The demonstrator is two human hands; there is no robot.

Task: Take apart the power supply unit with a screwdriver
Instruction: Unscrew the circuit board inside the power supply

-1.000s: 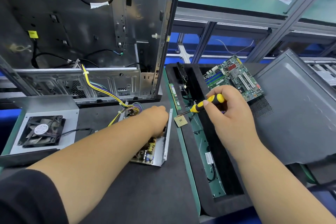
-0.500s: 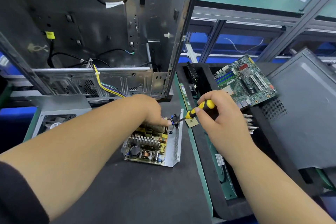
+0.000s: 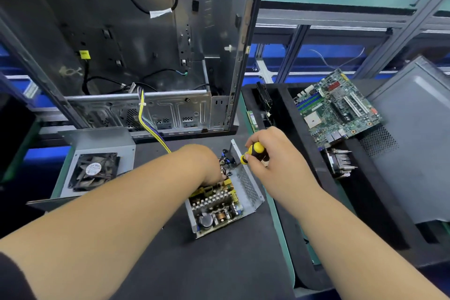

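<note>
Over power supply unit (image 3: 220, 204), right hand (image 3: 272, 153) now gripping screwdriver (image 3: 254, 152), left hand (image 3: 207, 165) grip unclear

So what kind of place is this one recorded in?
Probably a PC teardown or repair workbench: a stripped case, a loose motherboard and an opened power supply on black mats.

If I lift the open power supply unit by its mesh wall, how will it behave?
The power supply unit is probably rigid, since its shell is folded metal. It likely feels heavy for its size, given the packed coils and capacitors. The yellow cable bundle would probably tug it back.
</note>
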